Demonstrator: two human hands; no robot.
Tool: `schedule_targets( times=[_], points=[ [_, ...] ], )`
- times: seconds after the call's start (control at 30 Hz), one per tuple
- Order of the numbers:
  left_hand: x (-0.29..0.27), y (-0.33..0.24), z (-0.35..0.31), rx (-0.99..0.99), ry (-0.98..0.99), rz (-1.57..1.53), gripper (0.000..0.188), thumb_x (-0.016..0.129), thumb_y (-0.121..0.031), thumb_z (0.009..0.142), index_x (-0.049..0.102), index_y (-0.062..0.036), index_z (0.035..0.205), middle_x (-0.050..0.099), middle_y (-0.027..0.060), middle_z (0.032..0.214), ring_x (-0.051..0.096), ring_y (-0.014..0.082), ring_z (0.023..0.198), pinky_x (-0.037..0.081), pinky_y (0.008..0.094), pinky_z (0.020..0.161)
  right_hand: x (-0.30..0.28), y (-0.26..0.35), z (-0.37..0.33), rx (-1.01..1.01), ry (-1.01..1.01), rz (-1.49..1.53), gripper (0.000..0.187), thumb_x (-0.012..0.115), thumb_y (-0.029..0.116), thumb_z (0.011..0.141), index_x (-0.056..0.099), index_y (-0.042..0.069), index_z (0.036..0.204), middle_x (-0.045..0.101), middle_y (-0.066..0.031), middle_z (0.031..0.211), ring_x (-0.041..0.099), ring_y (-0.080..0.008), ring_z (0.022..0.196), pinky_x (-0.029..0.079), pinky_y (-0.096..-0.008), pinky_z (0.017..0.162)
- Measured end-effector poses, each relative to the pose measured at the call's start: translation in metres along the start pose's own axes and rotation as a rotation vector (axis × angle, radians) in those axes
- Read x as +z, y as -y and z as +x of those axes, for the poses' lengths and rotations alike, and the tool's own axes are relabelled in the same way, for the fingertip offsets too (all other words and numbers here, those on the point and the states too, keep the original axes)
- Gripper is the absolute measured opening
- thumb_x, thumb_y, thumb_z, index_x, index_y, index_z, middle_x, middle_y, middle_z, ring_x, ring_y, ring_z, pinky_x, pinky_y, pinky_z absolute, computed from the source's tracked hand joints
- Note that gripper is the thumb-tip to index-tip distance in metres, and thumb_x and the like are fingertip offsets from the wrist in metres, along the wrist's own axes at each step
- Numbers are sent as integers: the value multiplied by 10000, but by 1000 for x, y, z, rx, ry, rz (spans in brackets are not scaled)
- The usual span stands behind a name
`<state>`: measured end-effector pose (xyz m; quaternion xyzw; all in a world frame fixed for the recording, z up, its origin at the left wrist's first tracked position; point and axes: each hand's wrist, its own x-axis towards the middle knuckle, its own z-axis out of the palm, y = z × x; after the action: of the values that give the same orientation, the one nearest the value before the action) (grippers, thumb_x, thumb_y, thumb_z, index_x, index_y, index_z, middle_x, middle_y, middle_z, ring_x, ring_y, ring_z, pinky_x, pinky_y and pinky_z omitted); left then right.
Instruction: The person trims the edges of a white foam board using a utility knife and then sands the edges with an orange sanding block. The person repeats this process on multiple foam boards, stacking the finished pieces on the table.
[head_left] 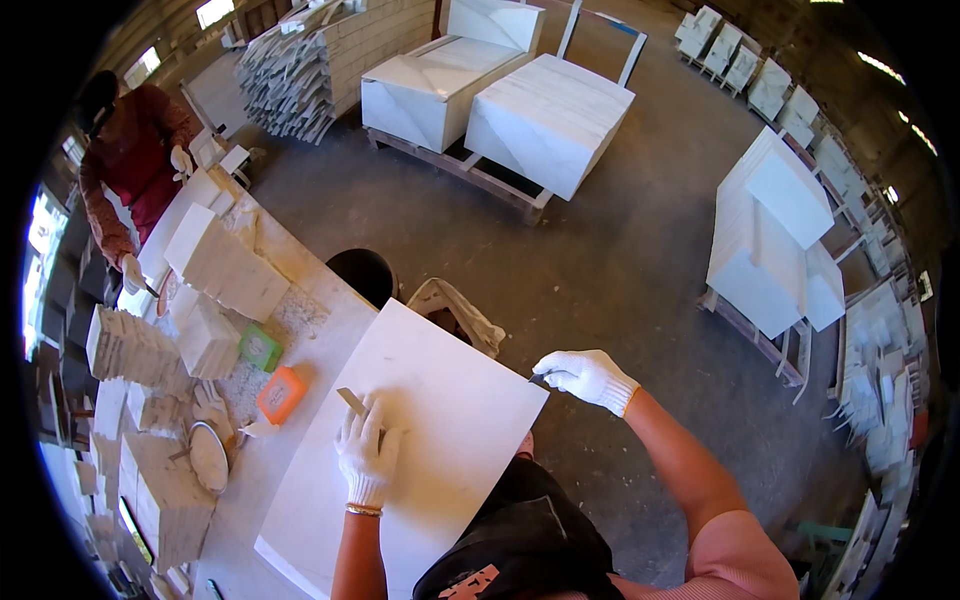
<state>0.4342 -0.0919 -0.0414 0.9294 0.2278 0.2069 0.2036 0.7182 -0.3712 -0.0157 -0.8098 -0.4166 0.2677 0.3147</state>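
A large white marble slab [440,390] lies tilted across the workbench in front of me. My left hand [369,452], in a white knit glove, rests over its left part. A flat, straight-edged tan-grey blade, like a scraper [351,401], sticks out from those closed fingers. At the slab's right corner is my gloved right hand [588,379], its fingers pinched together. They hold a small thin dark tool [537,378] close to the corner; its kind is too small to make out.
Left on the bench are an orange block [282,396], a green block [261,347], a round dish of pale paste [208,457] and marble tile stacks [165,490]. A black bucket [362,275] and white sack [455,310] stand beyond. A co-worker [140,160] works far left. Marble slabs [550,115] sit on pallets.
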Motion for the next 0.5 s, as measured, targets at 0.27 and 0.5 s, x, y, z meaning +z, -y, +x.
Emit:
schedule_targets(
  times=[0.27, 0.5],
  points=[
    [-1, -8, 2, -40, 25, 87, 478, 719, -190, 828, 634, -120, 1293, 605, 118, 1402, 549, 341, 1302, 407, 484, 1031, -3, 5, 9, -172, 101, -199, 201, 599, 194, 959, 714, 245, 1116, 741, -39, 1009, 709, -265, 899, 564, -372, 779],
    [-1, -11, 4, -39, 30, 119, 461, 710, -206, 836, 636, -118, 1283, 608, 109, 1400, 540, 337, 1314, 408, 485, 1029, 1, -5, -6, -232, 35, -258, 258, 541, 148, 954, 706, 274, 1108, 723, -38, 937, 704, -267, 862, 562, -381, 732]
  ],
)
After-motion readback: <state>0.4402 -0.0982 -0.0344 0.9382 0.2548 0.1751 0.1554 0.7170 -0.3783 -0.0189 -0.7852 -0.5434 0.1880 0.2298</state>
